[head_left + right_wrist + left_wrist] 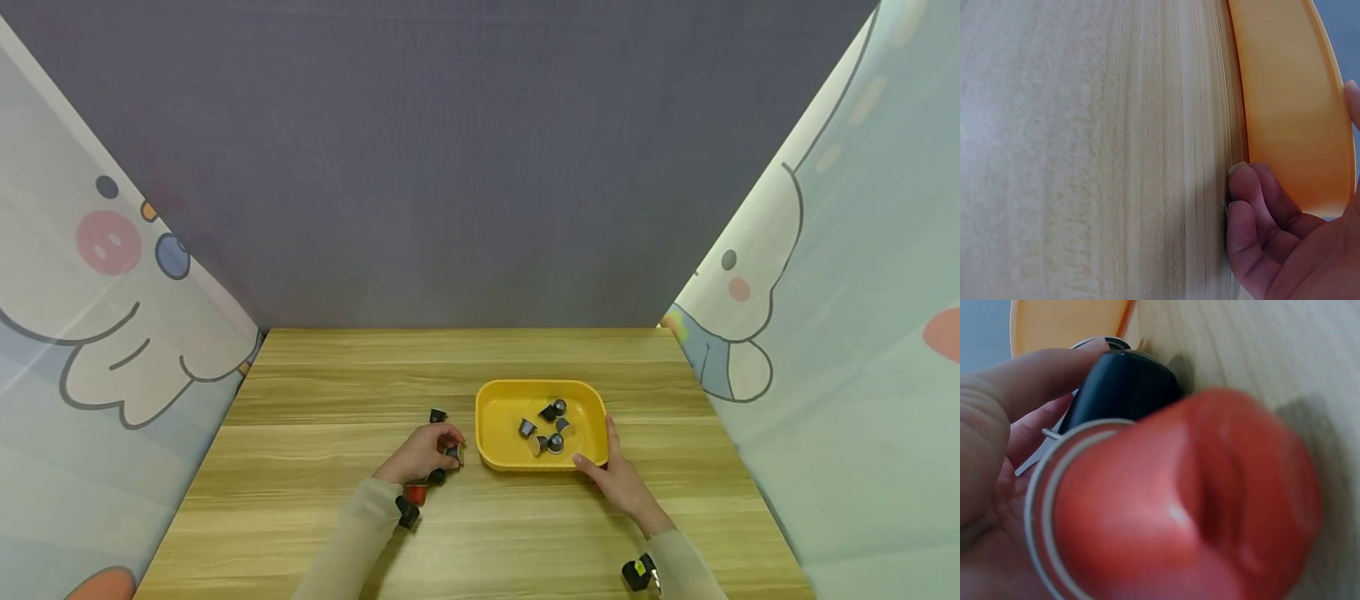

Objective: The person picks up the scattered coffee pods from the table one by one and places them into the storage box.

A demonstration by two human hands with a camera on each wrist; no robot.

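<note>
On the wooden table, left of a yellow tray (495, 461), my left hand (420, 454) pinches a dark coffee capsule (454, 453) with a pale lid. Beneath and beside that hand lie a black capsule (437, 477) and a red capsule (416, 494); the red capsule (1166, 506) looms large in the left wrist view, in front of a black one (1125, 387). Another black capsule (437, 415) lies just beyond the hand. My right hand (618, 479) grips the tray's near right corner, thumb over the rim. In the right wrist view its fingers (1244, 231) curl against the outer wall.
Inside the tray sit several black and grey capsules (527, 427), grouped toward its right half. A grey cloth panel (465, 167) rises behind the table's back edge. Printed cartoon curtains (112, 333) hang on both sides. Each wrist carries a small black device (636, 574).
</note>
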